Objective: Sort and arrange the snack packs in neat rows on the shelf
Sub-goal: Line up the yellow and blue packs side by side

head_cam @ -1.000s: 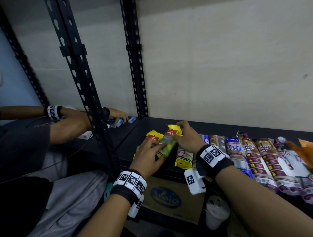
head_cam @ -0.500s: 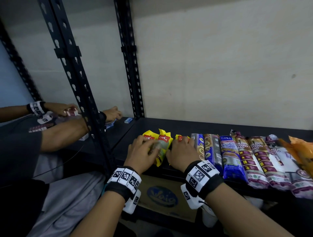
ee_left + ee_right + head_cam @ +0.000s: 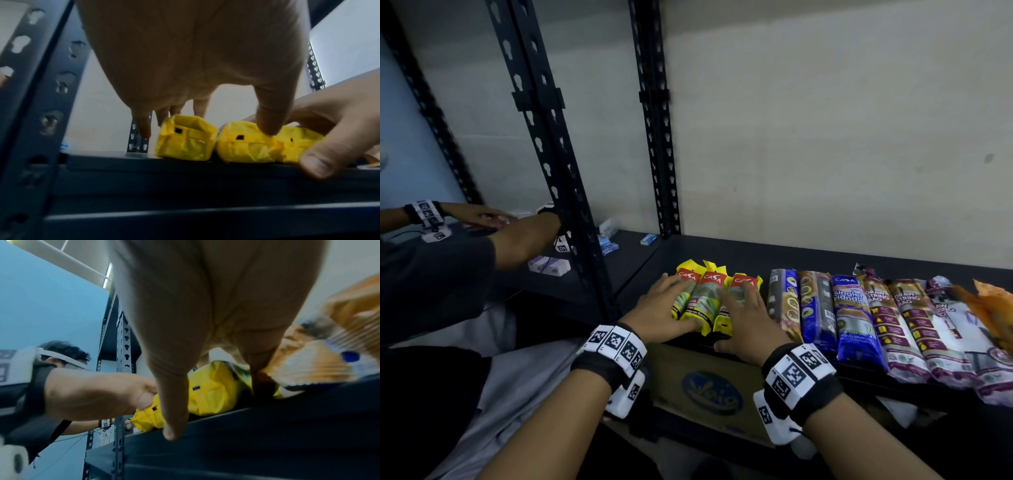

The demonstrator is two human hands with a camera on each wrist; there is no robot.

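Observation:
Three yellow packs with red labels [image 3: 709, 298] lie side by side at the left end of the black shelf [image 3: 756, 253]. My left hand [image 3: 671, 305] rests flat on the left pack, its thumb on the middle pack's near end [image 3: 244, 146]. With straight fingers, my right hand [image 3: 743, 318] lies on the right yellow pack [image 3: 213, 386]; its thumb hangs over the shelf's front edge. To the right runs a row of long packs: brown and blue biscuit packs [image 3: 801, 305], a blue bag pack [image 3: 852, 315] and purple draw-string bag packs [image 3: 893, 322].
An orange pack [image 3: 993, 308] lies at the row's far right. A black upright post [image 3: 558, 178] stands left of my hands. Beyond it another person's hands [image 3: 482, 216] work on the neighbouring shelf with small blue boxes [image 3: 607, 245]. A cardboard box [image 3: 709, 394] sits below the shelf.
A second ago my hands were holding tilted, overlapping yellow packs. Now the three lie parallel and both hands lie flat on top of them.

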